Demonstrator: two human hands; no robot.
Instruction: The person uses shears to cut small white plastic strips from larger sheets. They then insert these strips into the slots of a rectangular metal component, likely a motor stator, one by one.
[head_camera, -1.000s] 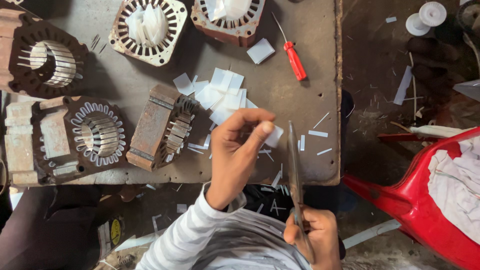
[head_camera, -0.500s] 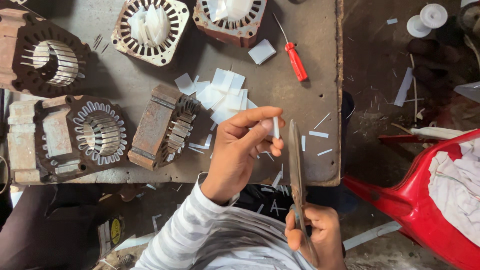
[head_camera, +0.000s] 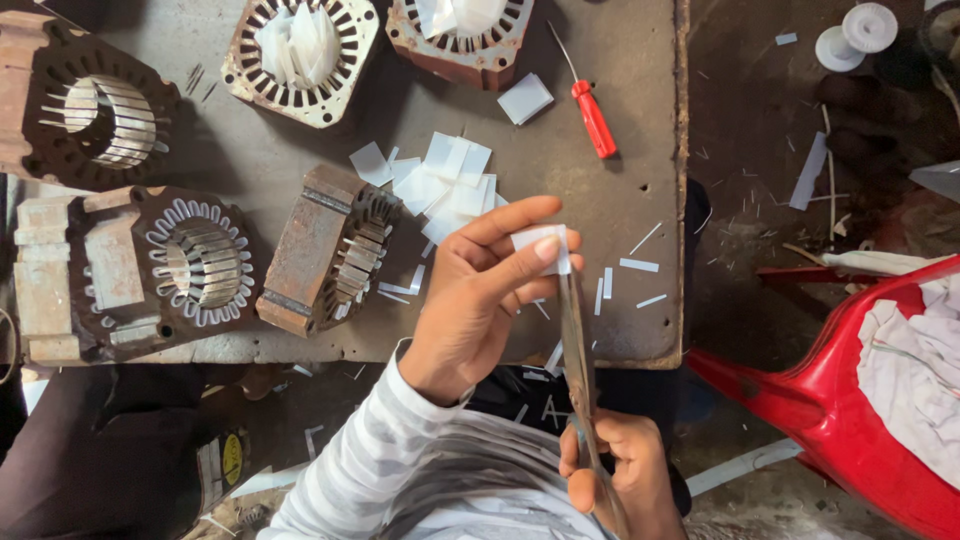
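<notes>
My left hand (head_camera: 480, 300) pinches a small white paper piece (head_camera: 545, 247) between thumb and fingers above the workboard (head_camera: 250, 165). My right hand (head_camera: 620, 480) grips the handles of long scissors (head_camera: 577, 340), whose blades point up and meet the paper's lower edge. A pile of white cut paper squares (head_camera: 445, 185) lies just beyond my left hand. A rusty motor stator (head_camera: 330, 250) lies on its side to the left of that hand.
Several other stators sit on the board: a dark stator (head_camera: 95, 110), a slotted stator (head_camera: 190, 265), and two at the back holding paper (head_camera: 300, 50). A red-handled screwdriver (head_camera: 590, 115) lies at the back right. A red plastic chair (head_camera: 860, 400) with white cloth stands to the right.
My left hand has turned the paper piece and brought it to the scissor blades. The scissors have shifted slightly left towards the paper.
</notes>
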